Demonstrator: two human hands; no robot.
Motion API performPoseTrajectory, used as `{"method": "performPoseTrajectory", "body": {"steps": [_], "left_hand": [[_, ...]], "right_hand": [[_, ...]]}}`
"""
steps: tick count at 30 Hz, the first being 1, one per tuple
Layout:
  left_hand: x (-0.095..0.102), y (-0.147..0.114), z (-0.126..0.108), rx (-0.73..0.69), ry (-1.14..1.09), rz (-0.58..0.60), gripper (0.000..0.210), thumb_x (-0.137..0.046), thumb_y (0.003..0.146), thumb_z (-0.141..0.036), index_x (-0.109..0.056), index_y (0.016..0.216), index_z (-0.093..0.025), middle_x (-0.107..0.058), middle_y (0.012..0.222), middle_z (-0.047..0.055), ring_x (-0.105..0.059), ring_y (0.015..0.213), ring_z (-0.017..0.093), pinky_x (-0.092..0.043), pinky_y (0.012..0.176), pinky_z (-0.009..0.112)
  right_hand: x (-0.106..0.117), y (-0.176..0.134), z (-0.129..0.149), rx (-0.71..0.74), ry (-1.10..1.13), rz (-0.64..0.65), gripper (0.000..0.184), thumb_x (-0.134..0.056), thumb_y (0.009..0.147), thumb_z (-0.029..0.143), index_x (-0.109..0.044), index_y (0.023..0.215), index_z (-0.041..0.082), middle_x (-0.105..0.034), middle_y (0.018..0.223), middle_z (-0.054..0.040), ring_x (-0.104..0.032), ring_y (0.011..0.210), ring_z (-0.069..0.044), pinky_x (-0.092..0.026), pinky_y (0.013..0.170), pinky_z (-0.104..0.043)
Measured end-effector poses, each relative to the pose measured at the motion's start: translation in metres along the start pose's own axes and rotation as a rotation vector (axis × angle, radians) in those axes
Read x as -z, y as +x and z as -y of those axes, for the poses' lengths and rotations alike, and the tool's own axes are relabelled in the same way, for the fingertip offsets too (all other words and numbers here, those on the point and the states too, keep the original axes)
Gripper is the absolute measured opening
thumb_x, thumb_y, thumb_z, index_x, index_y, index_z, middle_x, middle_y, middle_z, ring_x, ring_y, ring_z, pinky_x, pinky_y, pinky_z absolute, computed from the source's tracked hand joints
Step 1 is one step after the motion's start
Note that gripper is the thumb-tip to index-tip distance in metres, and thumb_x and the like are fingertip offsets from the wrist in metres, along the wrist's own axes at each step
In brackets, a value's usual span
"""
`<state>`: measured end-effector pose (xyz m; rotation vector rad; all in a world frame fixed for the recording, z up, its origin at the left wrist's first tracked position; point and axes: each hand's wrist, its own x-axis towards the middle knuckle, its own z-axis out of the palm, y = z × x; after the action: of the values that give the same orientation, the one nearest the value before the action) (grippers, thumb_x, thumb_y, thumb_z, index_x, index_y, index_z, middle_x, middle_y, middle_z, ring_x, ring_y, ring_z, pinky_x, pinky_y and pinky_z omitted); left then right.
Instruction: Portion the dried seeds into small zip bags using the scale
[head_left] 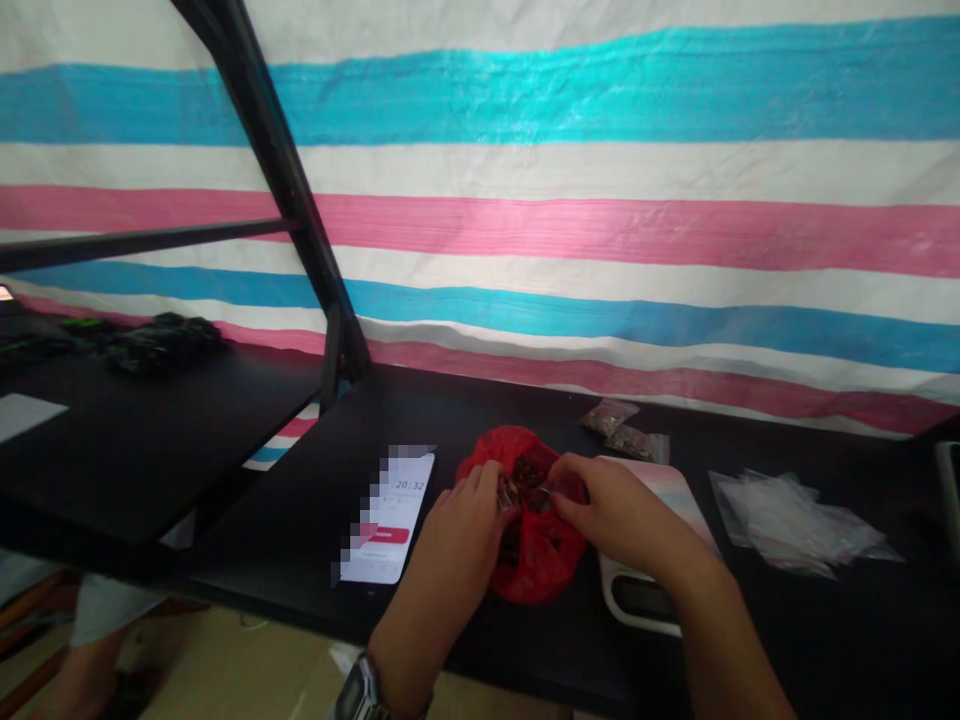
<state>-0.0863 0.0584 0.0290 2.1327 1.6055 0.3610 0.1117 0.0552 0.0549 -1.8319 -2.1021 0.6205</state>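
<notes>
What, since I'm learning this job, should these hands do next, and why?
Probably ease a few dark pieces into what looks like clear plastic between the hands: the left hand and right hand are both at the open red bag holding those pieces, and two filled packets lie behind the scale.

Red bag (538,575) part-hidden, watch (361,692) cropped (bottom edge)
</notes>
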Motion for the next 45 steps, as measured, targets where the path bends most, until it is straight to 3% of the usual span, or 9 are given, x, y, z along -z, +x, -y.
{"method": "performPoseTrajectory", "body": {"steps": [4,7,12,19,27,32,37,42,45], "left_hand": [[0.0,-0.002,-0.002,-0.012,0.131,0.041,0.025,-0.05,0.104,-0.014,-0.059,0.127,-0.018,-0.071,0.129,0.015,-0.069,0.12,0.034,-0.051,0.096,0.044],[-0.003,-0.001,0.002,-0.03,0.068,-0.003,0.025,-0.05,0.104,-0.017,-0.06,0.127,-0.018,-0.072,0.127,0.017,-0.069,0.119,0.036,-0.05,0.095,0.047],[-0.007,0.003,0.009,-0.097,-0.336,-0.095,0.026,-0.058,0.098,-0.019,-0.063,0.124,-0.022,-0.074,0.126,0.016,-0.068,0.121,0.036,-0.047,0.103,0.05],[-0.002,-0.002,0.0,-0.138,-0.909,-0.186,0.033,-0.07,0.09,-0.021,-0.061,0.121,-0.028,-0.071,0.116,0.002,-0.07,0.109,0.021,-0.054,0.096,0.033],[-0.011,-0.005,0.003,-0.182,-1.294,-0.05,0.049,-0.073,0.097,-0.041,-0.043,0.136,-0.033,-0.068,0.114,0.002,-0.071,0.089,0.017,-0.056,0.072,0.027],[-0.01,-0.004,0.007,-0.226,-1.34,-0.025,0.058,-0.08,0.09,-0.053,-0.046,0.131,-0.032,-0.07,0.115,0.003,-0.072,0.101,0.021,-0.059,0.088,0.033],[-0.004,0.003,0.005,-0.217,-1.184,-0.232,0.04,-0.07,0.095,-0.061,-0.064,0.108,-0.023,-0.073,0.103,0.005,-0.073,0.098,0.022,-0.06,0.089,0.034],[-0.003,0.008,0.002,-0.156,-1.079,-0.505,0.023,-0.075,0.09,-0.044,-0.069,0.092,-0.022,-0.074,0.09,0.002,-0.071,0.083,0.018,-0.059,0.076,0.028],[-0.003,0.009,0.001,-0.158,-1.068,-0.589,0.018,-0.075,0.088,-0.038,-0.069,0.086,-0.021,-0.073,0.085,0.0,-0.07,0.078,0.016,-0.057,0.071,0.025]], "right_hand": [[0.001,0.0,0.004,0.021,-0.011,-0.009,0.021,-0.063,0.089,0.012,-0.077,0.103,0.02,-0.08,0.1,-0.0069,-0.07,0.09,-0.023,-0.044,0.078,-0.031],[0.001,0.0,0.006,0.04,-0.011,-0.024,0.023,-0.062,0.088,0.011,-0.077,0.104,0.02,-0.079,0.102,-0.0079,-0.07,0.093,-0.024,-0.045,0.081,-0.031],[-0.001,0.0,0.001,0.06,0.012,-0.03,0.025,-0.061,0.088,0.009,-0.077,0.104,0.019,-0.079,0.102,-0.0088,-0.07,0.093,-0.025,-0.047,0.083,-0.034],[0.008,-0.002,0.009,0.174,0.23,-0.181,0.024,-0.064,0.093,0.01,-0.077,0.11,0.02,-0.076,0.116,-0.0076,-0.068,0.11,-0.023,-0.048,0.1,-0.037],[0.012,-0.008,0.032,0.25,0.599,-0.163,0.015,-0.066,0.095,0.022,-0.079,0.103,0.024,-0.075,0.097,-0.0006,-0.064,0.082,-0.016,-0.05,0.073,-0.027],[0.012,-0.005,0.027,0.215,0.606,-0.242,0.011,-0.067,0.092,0.026,-0.077,0.091,0.023,-0.072,0.081,0.001,-0.061,0.071,-0.015,-0.048,0.067,-0.026],[0.016,-0.003,0.025,0.156,0.543,-0.373,0.016,-0.068,0.09,0.032,-0.081,0.089,0.023,-0.072,0.073,-0.0003,-0.06,0.068,-0.017,-0.047,0.064,-0.028],[0.015,-0.001,0.028,0.127,0.522,-0.377,0.016,-0.07,0.087,0.032,-0.083,0.088,0.022,-0.071,0.069,-0.0002,-0.061,0.067,-0.017,-0.049,0.065,-0.029],[0.014,-0.002,0.031,0.141,0.542,-0.358,0.015,-0.07,0.087,0.031,-0.082,0.087,0.022,-0.07,0.069,0.0006,-0.063,0.068,-0.017,-0.05,0.066,-0.028]]}}
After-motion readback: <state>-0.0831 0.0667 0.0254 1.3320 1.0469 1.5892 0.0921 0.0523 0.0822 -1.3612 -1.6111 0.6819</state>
